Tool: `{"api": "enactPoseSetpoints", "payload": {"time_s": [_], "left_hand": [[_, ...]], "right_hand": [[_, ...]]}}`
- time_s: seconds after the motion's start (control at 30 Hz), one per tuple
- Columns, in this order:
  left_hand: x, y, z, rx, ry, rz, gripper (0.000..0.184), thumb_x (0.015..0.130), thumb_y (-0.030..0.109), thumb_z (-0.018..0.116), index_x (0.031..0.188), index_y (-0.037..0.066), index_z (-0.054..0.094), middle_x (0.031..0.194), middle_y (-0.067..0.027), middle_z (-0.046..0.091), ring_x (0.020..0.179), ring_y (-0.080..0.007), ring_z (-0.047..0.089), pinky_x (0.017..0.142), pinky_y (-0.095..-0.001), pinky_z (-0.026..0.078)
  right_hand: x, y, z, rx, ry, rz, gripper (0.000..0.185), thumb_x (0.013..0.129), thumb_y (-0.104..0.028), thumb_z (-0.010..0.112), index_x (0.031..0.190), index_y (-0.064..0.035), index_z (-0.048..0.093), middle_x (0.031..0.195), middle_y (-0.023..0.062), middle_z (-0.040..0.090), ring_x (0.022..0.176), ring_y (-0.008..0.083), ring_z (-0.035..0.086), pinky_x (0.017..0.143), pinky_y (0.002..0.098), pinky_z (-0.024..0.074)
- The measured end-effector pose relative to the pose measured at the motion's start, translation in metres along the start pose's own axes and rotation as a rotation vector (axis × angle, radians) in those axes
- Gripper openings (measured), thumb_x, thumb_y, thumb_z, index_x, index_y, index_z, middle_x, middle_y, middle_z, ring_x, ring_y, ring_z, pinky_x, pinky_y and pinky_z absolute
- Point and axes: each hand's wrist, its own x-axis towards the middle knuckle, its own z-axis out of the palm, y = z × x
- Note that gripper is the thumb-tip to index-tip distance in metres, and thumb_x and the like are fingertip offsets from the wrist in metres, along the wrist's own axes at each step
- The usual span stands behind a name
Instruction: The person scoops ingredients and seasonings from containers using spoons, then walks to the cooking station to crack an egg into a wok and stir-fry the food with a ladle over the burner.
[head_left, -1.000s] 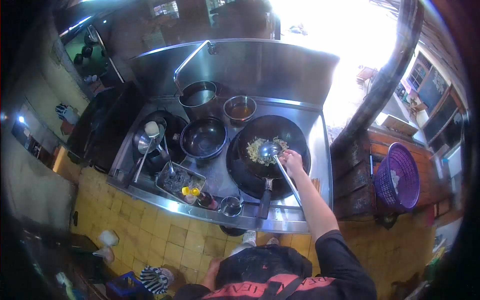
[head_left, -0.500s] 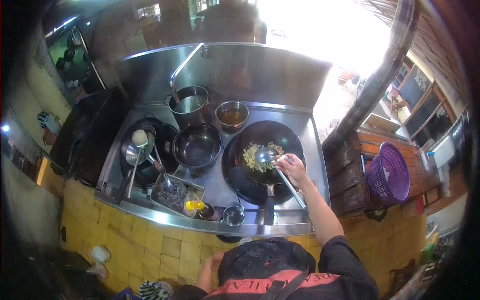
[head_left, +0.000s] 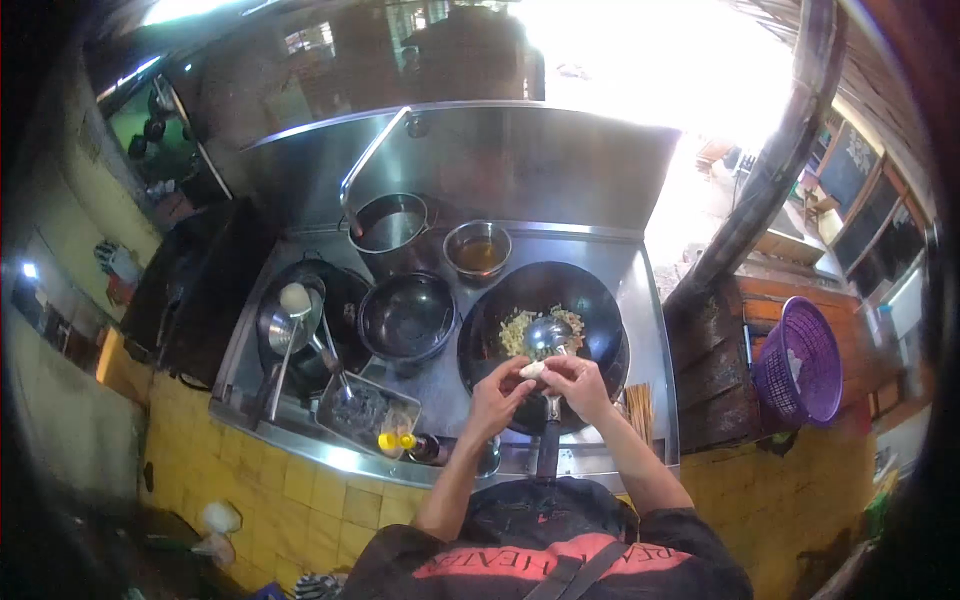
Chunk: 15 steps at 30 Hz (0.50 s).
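A small white piece [head_left: 532, 370] is pinched between my two hands over the near edge of the black wok [head_left: 600, 310]. My left hand [head_left: 497, 398] holds it from the left, my right hand [head_left: 580, 385] from the right. Chopped pale food [head_left: 516, 332] lies in the wok. A steel ladle [head_left: 548, 336] rests with its bowl on this food, its handle partly hidden by my hands. The wok's dark handle [head_left: 549, 450] points toward my body.
Left of the wok are a black bowl [head_left: 407, 316], a steel pot [head_left: 390, 222] and a steel bowl with brown liquid [head_left: 477, 249]. Yellow-capped bottles [head_left: 428, 449] stand by the front edge. A purple basket [head_left: 800, 362] sits at the right.
My left hand has come up from beside my body to meet my right hand at the white piece. My right hand has moved nearer to the wok's handle, and the ladle stays in the wok.
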Motion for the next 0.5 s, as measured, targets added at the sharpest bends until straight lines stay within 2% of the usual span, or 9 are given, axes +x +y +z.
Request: {"api": "enactPoseSetpoints", "payload": {"time_s": [0.07,0.2,0.27,0.5], "left_hand": [[0.011,-0.009,0.004,-0.046,-0.049,-0.002,0.029,0.082,0.011,0.063,0.109,0.002,0.055,0.084,-0.0025,0.060,0.069,-0.0063,0.054,0.061,-0.0211,0.044],[0.018,-0.003,0.005,-0.067,-0.119,-0.042,0.027,0.083,0.010,0.063,0.106,-0.001,0.057,0.087,-0.0035,0.062,0.074,-0.0073,0.056,0.064,-0.0211,0.046],[0.020,0.002,0.007,-0.098,-0.157,-0.048,0.027,0.082,0.011,0.063,0.106,0.000,0.058,0.088,-0.0041,0.063,0.075,-0.0071,0.056,0.065,-0.0209,0.046],[0.030,-0.012,0.008,-0.031,-0.124,-0.095,0.027,0.081,0.011,0.065,0.105,-0.001,0.059,0.088,-0.0034,0.063,0.077,-0.0075,0.057,0.068,-0.0204,0.046]], "right_hand": [[0.002,-0.002,-0.005,-0.064,-0.082,-0.049,0.020,0.082,-0.007,0.060,0.098,0.0055,0.060,0.083,0.0075,0.064,0.070,0.0111,0.061,0.063,0.0217,0.0503],[0.003,-0.005,-0.014,-0.109,-0.065,-0.005,0.018,0.082,-0.006,0.061,0.096,0.0048,0.061,0.080,0.0059,0.065,0.070,0.0087,0.060,0.063,0.0208,0.0491],[0.003,-0.009,-0.016,-0.211,-0.055,-0.036,0.013,0.081,-0.006,0.061,0.089,0.0037,0.064,0.077,0.0027,0.063,0.069,0.0049,0.055,0.062,0.0190,0.0459],[0.017,0.016,-0.019,-0.153,-0.035,-0.014,0.009,0.079,-0.003,0.061,0.085,0.0026,0.064,0.072,-0.0002,0.062,0.066,0.0029,0.053,0.058,0.0184,0.0443]]}}
